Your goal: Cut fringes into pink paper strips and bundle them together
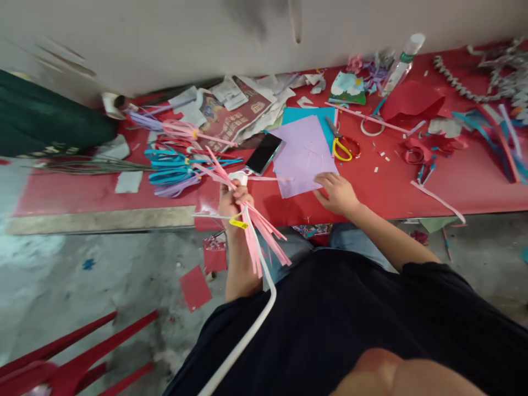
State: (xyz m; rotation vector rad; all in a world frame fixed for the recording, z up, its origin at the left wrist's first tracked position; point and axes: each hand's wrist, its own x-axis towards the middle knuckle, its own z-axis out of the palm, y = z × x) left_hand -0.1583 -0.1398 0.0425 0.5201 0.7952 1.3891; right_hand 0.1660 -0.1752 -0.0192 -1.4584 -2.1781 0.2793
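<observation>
My left hand (236,197) is closed around a bundle of pink paper strips (264,234) near the table's front edge. The strips fan out below the fist and stick up above it. A white cord with a yellow tag (238,223) runs past the same hand, and a white piece (239,177) shows just above the fingers. My right hand (337,192) lies with fingers stretched over the lower right corner of a purple paper sheet (303,157), holding nothing that I can see. A blue sheet (292,114) shows from under the purple one.
Yellow-handled scissors (342,151) and a phone (264,154) flank the purple sheet. Blue strip bundles (167,165) lie left. Behind are newspaper (237,113), a clear bottle (403,66) and a tape roll (372,126). A red stool (78,357) stands at lower left.
</observation>
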